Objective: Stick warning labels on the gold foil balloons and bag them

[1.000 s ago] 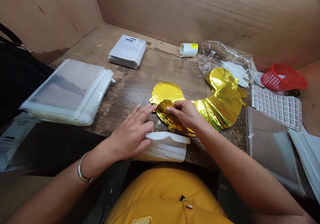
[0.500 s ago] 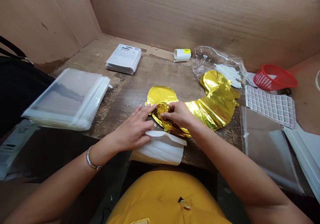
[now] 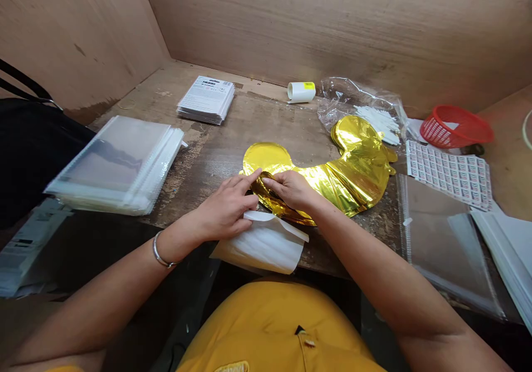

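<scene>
The shiny gold foil point(image 3: 351, 186) lies in a big wrinkly curve, its near left part bent up. A white sheet point(image 3: 264, 245) lies on its near side.

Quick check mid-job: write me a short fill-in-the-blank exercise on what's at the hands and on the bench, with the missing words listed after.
1. The left hand and right hand are both at the gold foil; of the two wrists, the ____ one wears the bracelet.
2. The plastic basket is coloured ____.
3. The white roll bears a ____ label.

Missing words: left; red; yellow.
</scene>
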### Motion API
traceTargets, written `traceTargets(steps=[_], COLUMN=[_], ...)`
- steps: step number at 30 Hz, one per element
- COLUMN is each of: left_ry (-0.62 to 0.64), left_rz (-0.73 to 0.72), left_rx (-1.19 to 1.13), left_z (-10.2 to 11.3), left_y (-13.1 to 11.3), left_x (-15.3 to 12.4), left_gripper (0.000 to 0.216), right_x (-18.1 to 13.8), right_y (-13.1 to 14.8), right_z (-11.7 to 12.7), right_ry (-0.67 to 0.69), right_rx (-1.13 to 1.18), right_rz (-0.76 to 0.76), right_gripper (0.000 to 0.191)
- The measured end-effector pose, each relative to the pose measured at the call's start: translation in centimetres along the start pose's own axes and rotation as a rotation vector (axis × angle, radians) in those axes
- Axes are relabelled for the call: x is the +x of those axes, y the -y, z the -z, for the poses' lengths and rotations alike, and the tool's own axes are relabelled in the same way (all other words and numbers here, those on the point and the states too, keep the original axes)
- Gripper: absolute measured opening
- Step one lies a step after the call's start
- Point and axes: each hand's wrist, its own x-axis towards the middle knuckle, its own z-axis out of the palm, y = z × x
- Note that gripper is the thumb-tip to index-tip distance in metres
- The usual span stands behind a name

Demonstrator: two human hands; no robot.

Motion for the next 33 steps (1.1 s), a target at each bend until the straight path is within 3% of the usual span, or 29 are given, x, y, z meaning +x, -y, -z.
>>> traceTargets(steps=[6, 14, 21, 24, 28, 33], left_ry=[-0.029, 0.059, 0.119, 0.111, 0.068, 0.010], left_rz=[-0.017, -0.079, -0.207, -0.216, -0.167, -0.107], left_rx=[-0.054, 0.005, -0.038, -0.079, -0.085, -0.035], left_z=[-0.3, 0.3, 0.4, -0.5, -1.5, -1.4], left_y=[0.4, 0.3, 0.3, 0.3, -0.5, -1.9], left_x=[-0.3, -2.1, 0.7, 1.5, 1.2, 0.4], left_gripper=[0.013, 0.010, 0.005, 0.007, 0.013, 0.016], right_x=[0.2, 0.7, 0.7, 0.3, -0.1, 0.3], right_y=[-0.3, -0.4, -0.4, -0.1, 0.1, -0.6], right_z=[-0.3, 0.4, 1.9, 2.3, 2.2, 1.1], right_ry=[-0.051, -0.091, 0.129, 0.063, -0.091, -0.136], right_rx=[0.106, 0.146, 0.319, 0.299, 0.214, 0.222], right_rz=[0.000, -0.059, -0.042, -0.041, -0.050, -0.039], right_gripper=[0.053, 0.046, 0.027, 0.023, 0.032, 0.035])
